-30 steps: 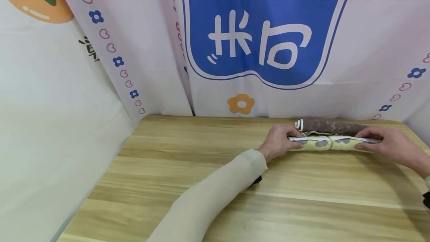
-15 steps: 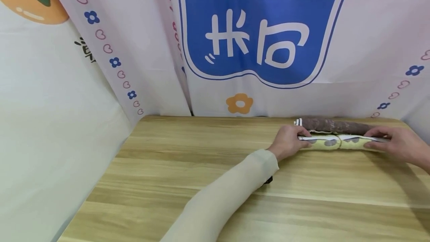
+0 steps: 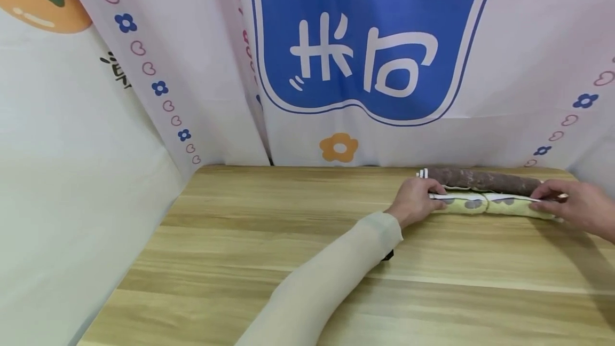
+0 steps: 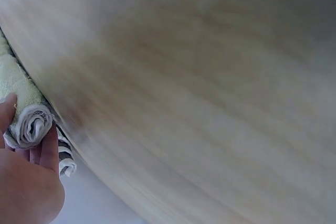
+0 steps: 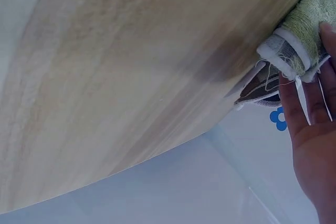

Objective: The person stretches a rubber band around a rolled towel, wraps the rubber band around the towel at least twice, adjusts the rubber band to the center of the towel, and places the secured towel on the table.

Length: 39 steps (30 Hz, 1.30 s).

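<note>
A rolled yellow-green towel (image 3: 509,206) with grey spots and a white edge lies on the wooden table near its back right. My left hand (image 3: 417,201) holds its left end between thumb and fingers; the left wrist view shows the spiral end of the roll (image 4: 33,125) in that grip. At the other end my right hand (image 3: 578,204) has its thumb in front and its fingers behind the roll, whose layered, frayed end (image 5: 294,51) shows in the right wrist view. Directly behind lies a rolled brown towel (image 3: 485,179) with a striped left end, close alongside the yellow-green one.
The wooden table (image 3: 269,218) ends at the back against a printed hanging cloth (image 3: 307,138). Another pale cloth (image 3: 96,202) hangs at the left side. The brown roll lies near the back edge.
Both hands have moved the yellow-green towel to the right along the brown one. My right hand has then slid farther towards its right end. The camera view has shifted slightly.
</note>
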Tool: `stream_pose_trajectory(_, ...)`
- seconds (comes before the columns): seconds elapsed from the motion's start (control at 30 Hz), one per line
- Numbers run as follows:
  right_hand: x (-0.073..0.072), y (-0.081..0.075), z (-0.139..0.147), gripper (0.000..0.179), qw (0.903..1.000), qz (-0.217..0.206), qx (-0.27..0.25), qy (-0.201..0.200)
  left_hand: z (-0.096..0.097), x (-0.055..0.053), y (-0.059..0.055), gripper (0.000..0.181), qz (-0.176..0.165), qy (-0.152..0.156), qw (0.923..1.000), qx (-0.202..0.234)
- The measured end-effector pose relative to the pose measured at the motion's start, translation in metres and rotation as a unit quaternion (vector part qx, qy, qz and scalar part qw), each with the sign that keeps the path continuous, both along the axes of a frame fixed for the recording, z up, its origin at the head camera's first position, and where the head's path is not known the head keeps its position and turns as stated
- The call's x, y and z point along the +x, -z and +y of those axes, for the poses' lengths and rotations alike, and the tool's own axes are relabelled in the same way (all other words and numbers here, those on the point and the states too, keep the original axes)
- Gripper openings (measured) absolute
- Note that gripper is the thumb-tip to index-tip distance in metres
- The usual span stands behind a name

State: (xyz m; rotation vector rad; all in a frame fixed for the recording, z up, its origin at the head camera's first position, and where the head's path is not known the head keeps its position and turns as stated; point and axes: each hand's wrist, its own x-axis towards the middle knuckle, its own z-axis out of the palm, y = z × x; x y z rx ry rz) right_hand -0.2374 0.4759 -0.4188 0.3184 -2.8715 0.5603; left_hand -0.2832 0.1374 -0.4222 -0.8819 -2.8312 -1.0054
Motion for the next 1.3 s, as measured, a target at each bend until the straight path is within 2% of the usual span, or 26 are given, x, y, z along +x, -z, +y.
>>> stream_pose_trajectory(0.17, 0.002, 0.001, 0.002, 0.019, 0.9999, 0.015, 0.000, -0.002, 0.004, 0.000, 0.002, 0.016, 0.013, 0.008, 0.9997, -0.017)
stream_pose_trajectory(0.37, 0.002, 0.000, 0.006, 0.015, 0.9999, -0.005, 0.009, 0.004, 0.007, -0.001, 0.005, 0.019, 0.010, 0.002, 0.9996, -0.025)
stream_pose_trajectory(0.57, 0.004, 0.000, 0.008, 0.015, 0.9999, -0.006, 0.011, 0.001, 0.010, -0.001, 0.007, 0.020, 0.013, 0.002, 0.9993, -0.036)
stream_pose_trajectory(0.77, 0.005, -0.003, 0.005, 0.014, 0.9996, -0.005, 0.027, 0.004, 0.007, -0.002, 0.008, 0.021, 0.011, 0.012, 0.9995, -0.028)
stream_pose_trajectory(0.93, 0.001, -0.012, -0.009, 0.015, 0.9977, 0.011, 0.067, -0.001, -0.005, -0.004, 0.008, 0.030, -0.016, 0.009, 0.9998, -0.007)
stream_pose_trajectory(1.07, -0.004, -0.019, -0.030, 0.021, 0.9970, 0.034, 0.068, -0.010, -0.018, -0.008, 0.007, 0.048, -0.036, -0.011, 0.9992, -0.016)
stream_pose_trajectory(1.17, -0.007, -0.022, -0.052, 0.028, 0.9977, 0.034, 0.056, -0.014, -0.032, -0.011, 0.004, 0.061, -0.013, -0.017, 0.9985, -0.051)
stream_pose_trajectory(1.23, -0.008, -0.024, -0.070, 0.037, 0.9987, 0.025, 0.039, -0.020, -0.045, -0.014, 0.000, 0.065, 0.026, -0.024, 0.9958, -0.085)
stream_pose_trajectory(1.3, -0.011, -0.025, -0.089, 0.045, 0.9991, 0.016, 0.024, -0.031, -0.059, -0.018, -0.003, 0.068, 0.074, -0.036, 0.9881, -0.130)
